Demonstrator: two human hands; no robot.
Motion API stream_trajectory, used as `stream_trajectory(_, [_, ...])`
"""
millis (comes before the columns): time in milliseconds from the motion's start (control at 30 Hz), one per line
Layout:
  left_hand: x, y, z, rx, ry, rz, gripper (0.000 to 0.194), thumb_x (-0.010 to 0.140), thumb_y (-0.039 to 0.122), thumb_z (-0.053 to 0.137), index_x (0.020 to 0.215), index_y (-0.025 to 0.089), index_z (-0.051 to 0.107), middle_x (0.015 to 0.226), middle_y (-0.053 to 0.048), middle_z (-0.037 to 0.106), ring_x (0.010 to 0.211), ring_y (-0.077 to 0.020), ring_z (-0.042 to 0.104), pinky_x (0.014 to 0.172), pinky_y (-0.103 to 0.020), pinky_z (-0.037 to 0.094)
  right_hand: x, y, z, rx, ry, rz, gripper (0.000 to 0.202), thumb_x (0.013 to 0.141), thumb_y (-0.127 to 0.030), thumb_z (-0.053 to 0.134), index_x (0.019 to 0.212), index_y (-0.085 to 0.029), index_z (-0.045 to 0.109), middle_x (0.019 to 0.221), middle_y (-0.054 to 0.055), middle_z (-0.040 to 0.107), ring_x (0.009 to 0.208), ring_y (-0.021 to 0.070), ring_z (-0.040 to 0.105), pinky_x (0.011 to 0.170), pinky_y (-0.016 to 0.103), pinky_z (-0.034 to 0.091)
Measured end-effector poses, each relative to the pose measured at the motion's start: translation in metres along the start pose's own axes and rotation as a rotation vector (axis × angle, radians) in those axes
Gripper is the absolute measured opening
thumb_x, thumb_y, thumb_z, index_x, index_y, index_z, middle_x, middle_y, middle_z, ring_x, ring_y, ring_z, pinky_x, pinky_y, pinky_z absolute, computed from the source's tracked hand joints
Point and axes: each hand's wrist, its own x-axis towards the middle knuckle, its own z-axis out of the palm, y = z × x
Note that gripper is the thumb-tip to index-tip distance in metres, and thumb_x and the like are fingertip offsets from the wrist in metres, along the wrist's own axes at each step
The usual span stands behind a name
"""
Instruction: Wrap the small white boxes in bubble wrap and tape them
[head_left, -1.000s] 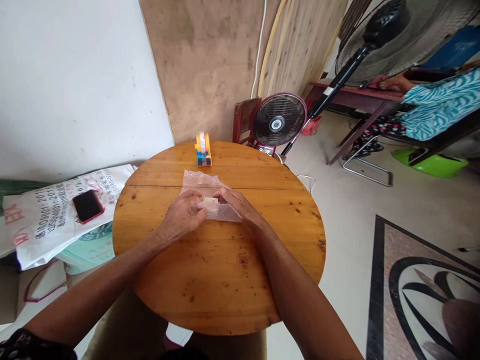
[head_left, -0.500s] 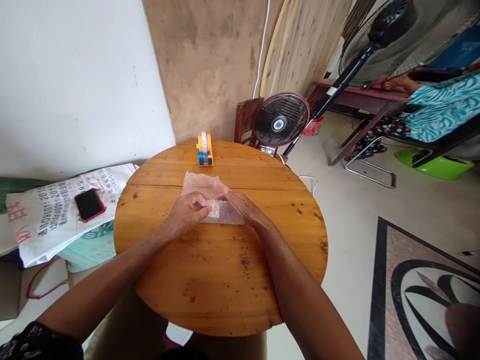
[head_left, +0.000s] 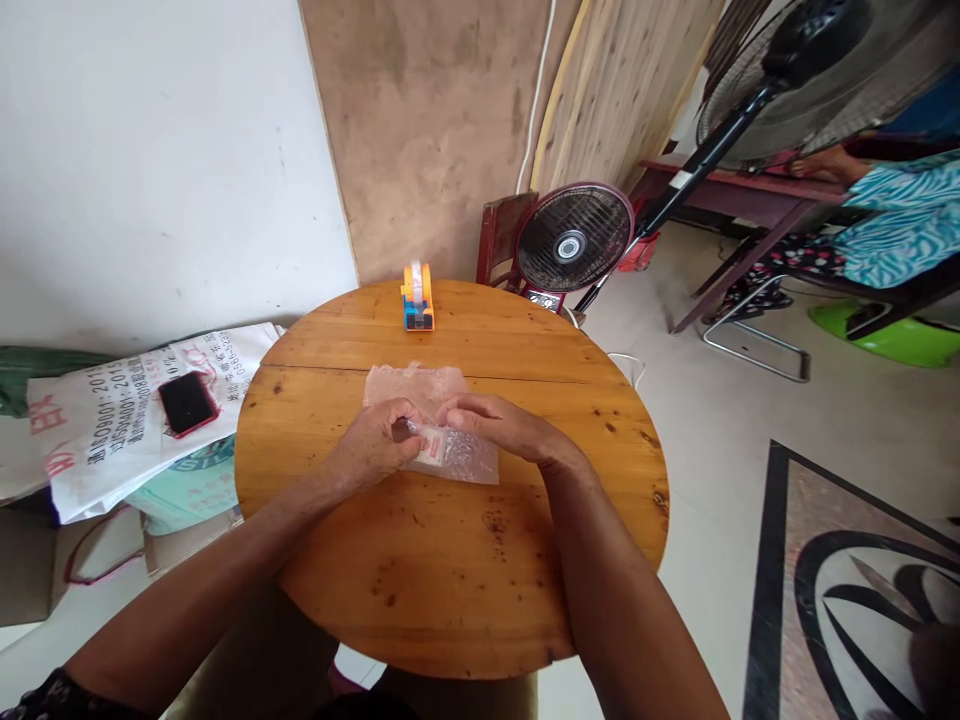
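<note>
A sheet of clear bubble wrap (head_left: 476, 462) lies on the round wooden table (head_left: 450, 570), with a small whitish item with red print (head_left: 433, 447) at its middle. My left hand (head_left: 379, 440) pinches the wrap at the left side of that item, thumb and fingers curled together. Over the right part of the wrap, my right hand (head_left: 506, 425) is bent with its fingers close together, fingertips at the item's upper edge; what they grip, if anything, is too small to tell. An orange and blue tape dispenser (head_left: 418, 298) stands beyond the wrap.
A phone (head_left: 187, 404) rests on white printed sacks (head_left: 112, 430) left of the table. Behind it stand a red chair and a fan (head_left: 574, 240). At the far right, a person in a blue patterned sleeve (head_left: 907, 215) sits at a dark red table (head_left: 750, 190).
The wrap lies a little nearer to me and more spread out, with its printed item more exposed. My right hand has lifted and shifted right. The view has moved slightly.
</note>
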Motion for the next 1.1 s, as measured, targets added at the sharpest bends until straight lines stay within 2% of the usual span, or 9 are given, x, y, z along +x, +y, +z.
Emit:
stream_trajectory(67, [0.001, 0.000, -0.001, 0.001, -0.023, -0.010, 0.011, 0.073, 0.027, 0.062, 0.081, 0.020, 0.061, 0.079, 0.001, 0.067, 0.073, -0.0150, 0.058, 0.067, -0.026, 0.043, -0.002, -0.001, -0.002, -0.008, -0.045, 0.025, 0.041, 0.080, -0.056, 0.065, 0.099, -0.019, 0.064, 0.088, 0.001, 0.064, 0.080, 0.0166, 0.055, 0.069, 0.026, 0.041])
stream_trajectory(133, [0.000, 0.002, -0.002, 0.011, -0.038, -0.019, 0.012, 0.073, 0.027, 0.061, 0.082, 0.020, 0.061, 0.078, 0.001, 0.066, 0.072, -0.0150, 0.057, 0.066, -0.026, 0.042, -0.002, 0.002, 0.000, -0.042, -0.034, 0.030, 0.038, 0.073, -0.049, 0.072, 0.093, -0.018, 0.063, 0.083, 0.000, 0.062, 0.075, 0.0150, 0.052, 0.063, 0.024, 0.038])
stream_trajectory(267, [-0.001, 0.006, -0.004, 0.063, -0.010, -0.023, 0.014, 0.071, 0.027, 0.060, 0.083, 0.020, 0.061, 0.076, 0.002, 0.063, 0.069, -0.0144, 0.054, 0.065, -0.026, 0.041, 0.005, 0.009, 0.005, -0.090, 0.039, 0.031, 0.025, 0.074, -0.040, 0.067, 0.074, -0.016, 0.059, 0.070, -0.002, 0.054, 0.066, 0.0124, 0.044, 0.057, 0.023, 0.031])
stream_trajectory(433, [0.000, 0.004, -0.004, 0.014, -0.026, -0.021, 0.015, 0.071, 0.029, 0.059, 0.084, 0.020, 0.060, 0.076, 0.002, 0.063, 0.066, -0.0138, 0.053, 0.063, -0.025, 0.041, 0.010, 0.012, 0.011, -0.034, 0.079, 0.033, 0.023, 0.073, -0.036, 0.065, 0.066, -0.017, 0.053, 0.062, -0.004, 0.047, 0.060, 0.0105, 0.039, 0.055, 0.024, 0.028])
stream_trajectory(600, [-0.001, 0.002, -0.003, 0.018, -0.005, -0.047, 0.019, 0.072, 0.031, 0.061, 0.088, 0.020, 0.063, 0.078, 0.001, 0.065, 0.066, -0.0141, 0.053, 0.061, -0.025, 0.041, 0.014, 0.013, 0.018, 0.077, 0.149, 0.048, 0.017, 0.069, -0.032, 0.066, 0.066, -0.018, 0.058, 0.064, -0.003, 0.053, 0.062, 0.0117, 0.044, 0.057, 0.024, 0.033])
stream_trajectory(900, [-0.001, 0.006, -0.004, -0.068, -0.002, -0.087, 0.020, 0.071, 0.024, 0.057, 0.090, 0.019, 0.062, 0.083, -0.001, 0.068, 0.072, -0.0149, 0.061, 0.062, -0.024, 0.046, 0.013, 0.015, 0.015, 0.207, 0.137, 0.079, 0.021, 0.067, -0.033, 0.069, 0.066, -0.017, 0.056, 0.062, -0.005, 0.050, 0.058, 0.0094, 0.041, 0.055, 0.023, 0.031])
stream_trajectory(1100, [0.001, 0.007, -0.006, -0.142, -0.040, -0.134, 0.020, 0.070, 0.029, 0.061, 0.088, 0.019, 0.060, 0.084, 0.000, 0.066, 0.065, -0.0126, 0.057, 0.053, -0.021, 0.043, 0.014, 0.022, 0.016, 0.289, 0.117, 0.057, 0.023, 0.070, -0.034, 0.069, 0.079, -0.017, 0.058, 0.070, -0.003, 0.056, 0.063, 0.0108, 0.047, 0.059, 0.023, 0.035])
